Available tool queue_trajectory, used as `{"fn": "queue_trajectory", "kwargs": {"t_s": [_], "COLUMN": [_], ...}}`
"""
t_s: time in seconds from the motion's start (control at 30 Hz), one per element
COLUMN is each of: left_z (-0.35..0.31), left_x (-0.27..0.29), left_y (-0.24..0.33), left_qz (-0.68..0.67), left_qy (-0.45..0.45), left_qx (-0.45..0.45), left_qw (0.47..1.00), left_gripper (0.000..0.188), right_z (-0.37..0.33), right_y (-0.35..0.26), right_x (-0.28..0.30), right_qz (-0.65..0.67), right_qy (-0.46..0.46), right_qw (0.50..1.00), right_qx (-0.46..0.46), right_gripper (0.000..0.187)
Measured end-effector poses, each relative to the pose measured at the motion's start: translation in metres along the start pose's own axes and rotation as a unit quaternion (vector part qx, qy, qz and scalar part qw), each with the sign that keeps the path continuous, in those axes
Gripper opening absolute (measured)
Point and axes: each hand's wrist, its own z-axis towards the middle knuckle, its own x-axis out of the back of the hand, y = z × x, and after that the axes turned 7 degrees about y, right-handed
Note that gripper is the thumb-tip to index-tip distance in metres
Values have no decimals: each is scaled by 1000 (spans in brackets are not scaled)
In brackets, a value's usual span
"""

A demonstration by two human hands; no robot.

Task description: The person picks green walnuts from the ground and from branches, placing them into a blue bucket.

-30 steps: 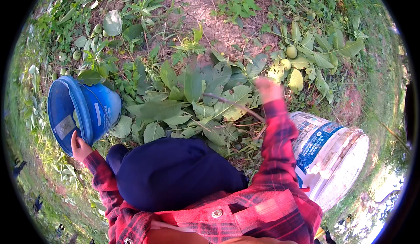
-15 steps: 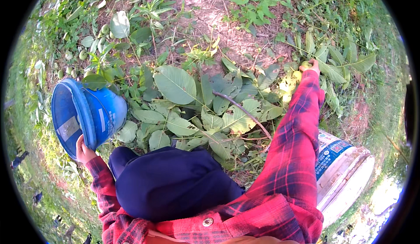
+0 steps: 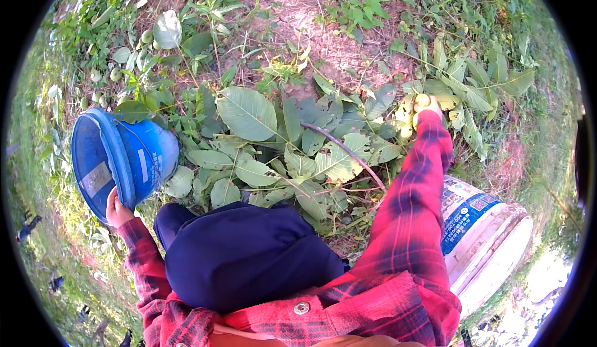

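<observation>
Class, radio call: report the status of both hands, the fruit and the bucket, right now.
Left hand gripping rim of tilted blue bucket. Right hand closed on a yellow-green fruit among leaves. Fallen leafy branch lies between bucket and fruit.

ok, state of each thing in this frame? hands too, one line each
left hand: grips the bucket's rim
blue bucket: tipped on its side, mouth facing left
right hand: arm stretched out, closed on a fruit
yellow-green fruit: among the leaves, in the right hand
white sack: lying on the ground by the right arm
</observation>
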Motion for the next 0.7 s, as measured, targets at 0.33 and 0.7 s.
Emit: {"fn": "queue_trajectory", "kwargs": {"t_s": [0.33, 0.7], "left_z": [-8, -7], "left_x": [-7, -10], "left_y": [11, 8], "left_qz": [91, 59], "left_qy": [37, -4], "left_qx": [-72, -59], "left_qw": [993, 997], "left_gripper": [21, 24], "right_z": [-106, -167], "right_y": [-57, -55], "right_x": [114, 233], "right_qz": [869, 952], "right_qy": [-282, -196], "right_qw": [403, 76], "right_qx": [63, 224], "right_gripper": [69, 62]}}
